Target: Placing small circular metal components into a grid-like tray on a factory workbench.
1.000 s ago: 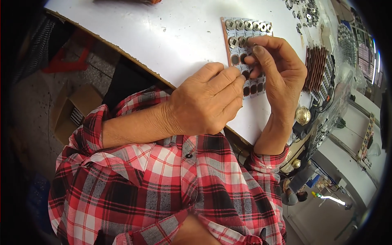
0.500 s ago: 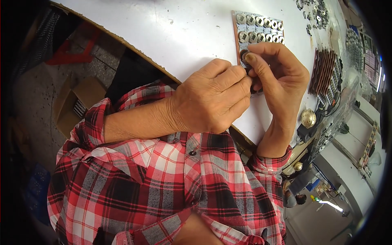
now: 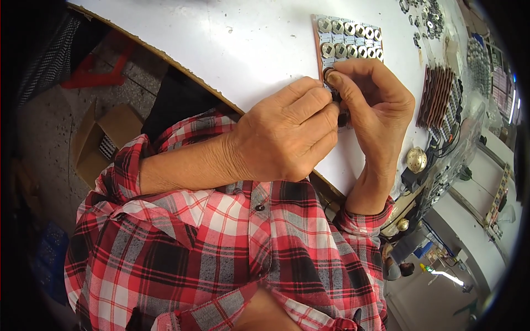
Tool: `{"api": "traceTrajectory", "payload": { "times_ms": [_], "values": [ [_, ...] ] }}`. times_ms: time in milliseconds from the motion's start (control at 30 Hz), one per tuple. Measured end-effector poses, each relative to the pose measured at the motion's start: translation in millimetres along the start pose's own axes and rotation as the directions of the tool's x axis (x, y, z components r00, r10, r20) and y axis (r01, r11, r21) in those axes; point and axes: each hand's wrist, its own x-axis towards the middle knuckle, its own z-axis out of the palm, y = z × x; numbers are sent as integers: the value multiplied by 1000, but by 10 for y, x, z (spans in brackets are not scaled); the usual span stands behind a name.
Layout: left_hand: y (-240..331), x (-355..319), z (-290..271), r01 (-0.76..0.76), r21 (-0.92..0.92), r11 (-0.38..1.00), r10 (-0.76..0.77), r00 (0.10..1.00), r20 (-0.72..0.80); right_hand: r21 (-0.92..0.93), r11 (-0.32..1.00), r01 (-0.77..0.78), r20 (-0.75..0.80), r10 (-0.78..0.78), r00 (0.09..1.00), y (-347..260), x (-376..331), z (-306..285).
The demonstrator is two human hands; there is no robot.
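A flat panel of small circuit boards [image 3: 360, 43] lies on the white table. Rows of round silver metal holders [image 3: 339, 50] cover its upper part. Over its lower part, my right hand [image 3: 381, 105] is closed, thumb and forefinger pinching a small dark round piece [image 3: 328, 72] at the panel's left edge. Close against it is my left hand [image 3: 290, 129], its fingers curled and closed with the back turned up. Their tips meet near the right thumb; what they grip is hidden. Both hands cover the lower rows.
Right of the panel stands a stack of similar brown-edged panels [image 3: 436, 96]. Loose small metal parts [image 3: 430, 19] lie scattered at the far right. A round gold-coloured metal object [image 3: 417, 159] sits near my right wrist. The table's worn edge [image 3: 182, 69] runs diagonally on the left.
My right thumb and forefinger have shifted very slightly left with the dark round piece. The left hand holds nearly the same place.
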Motion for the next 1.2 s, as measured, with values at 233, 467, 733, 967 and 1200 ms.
{"api": "traceTrajectory", "payload": {
  "times_ms": [233, 467, 733, 967, 1200],
  "values": [
    [13, 7, -11, 8, 7, 1000, -9, 999, 32, -45, 997, 61, 44, -59, 997, 74, 25, -21],
    [10, 38, 8, 20, 6, 1000, -20, 1000, 7, 7, 986, 167, 146, -167, 975, 127, 125, -111],
    [12, 69, -73, 55, -7, 998, -54, 996, 64, 63, 995, 74, -37, -72, 997, 110, 152, -171],
    [36, 103, -64, 63, 18, 998, -64, 997, 51, -567, 822, 56, -283, -258, 924, 590, 742, -1078],
    [10, 96, -54, 56, 2, 998, -56, 997, 50, -738, 674, 37, -173, -242, 955, 607, 932, -1292]
  ]
}}
